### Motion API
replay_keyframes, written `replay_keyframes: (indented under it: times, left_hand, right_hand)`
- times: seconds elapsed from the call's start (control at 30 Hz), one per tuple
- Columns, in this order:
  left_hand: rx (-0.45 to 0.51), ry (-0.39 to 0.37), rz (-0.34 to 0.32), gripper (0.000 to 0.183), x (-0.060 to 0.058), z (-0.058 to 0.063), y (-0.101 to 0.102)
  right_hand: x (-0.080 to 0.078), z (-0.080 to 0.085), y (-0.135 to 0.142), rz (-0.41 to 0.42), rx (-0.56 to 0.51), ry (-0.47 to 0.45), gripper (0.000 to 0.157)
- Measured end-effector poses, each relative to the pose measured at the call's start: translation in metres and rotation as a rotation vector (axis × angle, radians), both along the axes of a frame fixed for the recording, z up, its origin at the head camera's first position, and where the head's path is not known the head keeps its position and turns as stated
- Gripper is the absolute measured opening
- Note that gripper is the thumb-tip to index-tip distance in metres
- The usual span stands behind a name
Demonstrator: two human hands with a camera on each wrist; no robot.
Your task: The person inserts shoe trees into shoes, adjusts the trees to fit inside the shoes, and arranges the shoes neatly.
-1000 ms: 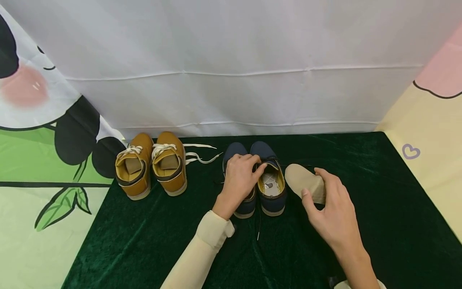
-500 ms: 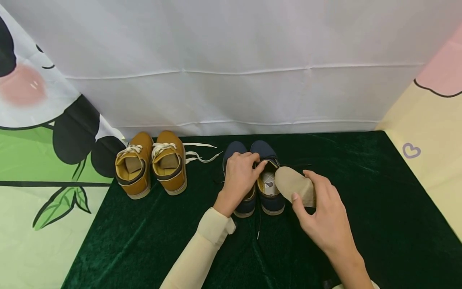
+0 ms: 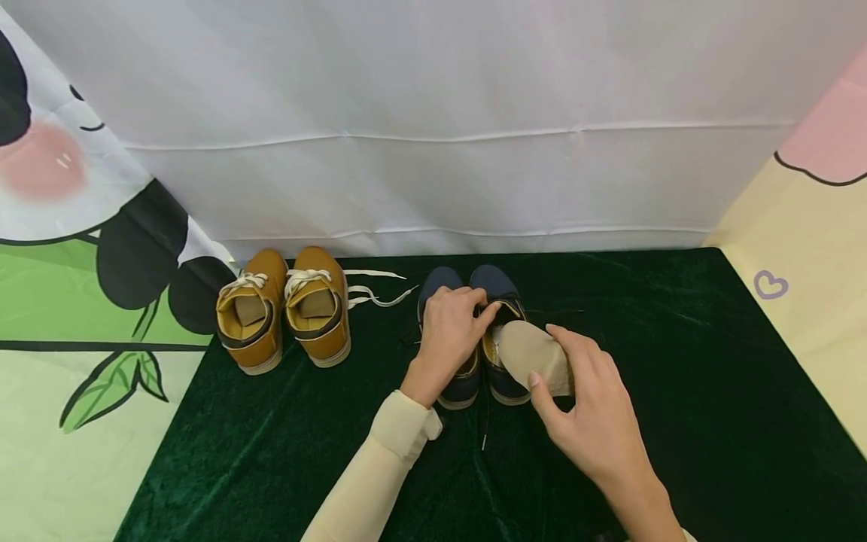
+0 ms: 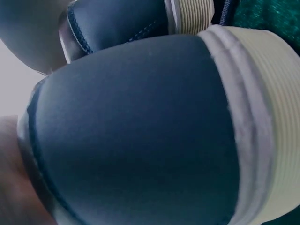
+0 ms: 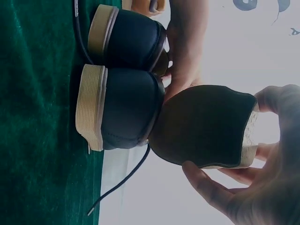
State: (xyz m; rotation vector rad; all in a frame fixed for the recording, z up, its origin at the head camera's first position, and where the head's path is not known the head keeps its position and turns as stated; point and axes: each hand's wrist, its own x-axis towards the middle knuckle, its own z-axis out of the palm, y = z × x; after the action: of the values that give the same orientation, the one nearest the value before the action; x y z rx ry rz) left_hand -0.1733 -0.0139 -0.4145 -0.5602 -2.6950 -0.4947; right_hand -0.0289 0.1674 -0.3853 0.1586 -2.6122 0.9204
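My right hand (image 3: 589, 410) holds a beige foot-shaped shoe insert (image 3: 528, 350) between thumb and fingers at its thick end. The rounded end overlaps the opening of the right navy shoe (image 3: 494, 281); in the right wrist view the insert (image 5: 204, 126) is at that shoe's heel collar (image 5: 129, 108). My left hand (image 3: 447, 327) lies across the left navy shoe (image 3: 457, 393), its thumb and fingers pinching the right shoe at the tongue. A navy heel (image 4: 136, 126) fills most of the left wrist view, leaving the left fingers hidden there.
Two tan shoes (image 3: 318, 301) with white laces (image 3: 375, 297) stand at the left, each with a beige insert inside. Dark laces trail from the navy shoes onto the green cloth (image 3: 677, 339). A white curtain (image 3: 433, 181) hangs behind.
My right hand has carried the insert leftward from beside the right navy shoe to over its opening. The left hand and the shoes have stayed in place.
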Motion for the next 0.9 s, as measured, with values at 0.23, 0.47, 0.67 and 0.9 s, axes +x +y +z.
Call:
replay_keyframes:
  times: [0.23, 0.47, 0.67, 0.9]
  left_hand:
    - [-0.014, 0.009, 0.002, 0.029, 0.001, 0.0, 0.0]
    - [-0.02, 0.005, 0.005, 0.029, 0.0, 0.0, -0.001]
    - [-0.008, -0.014, 0.005, 0.029, 0.001, 0.001, -0.002]
    - [-0.011, -0.028, -0.001, 0.029, 0.001, 0.001, -0.002]
  right_hand:
    - [-0.004, -0.003, -0.006, 0.016, 0.02, 0.031, 0.065]
    - [-0.009, -0.003, -0.013, 0.021, 0.056, 0.023, 0.065]
    - [-0.012, -0.003, -0.021, 0.029, 0.078, -0.035, 0.064]
    - [-0.016, -0.004, -0.026, 0.013, 0.092, -0.074, 0.064]
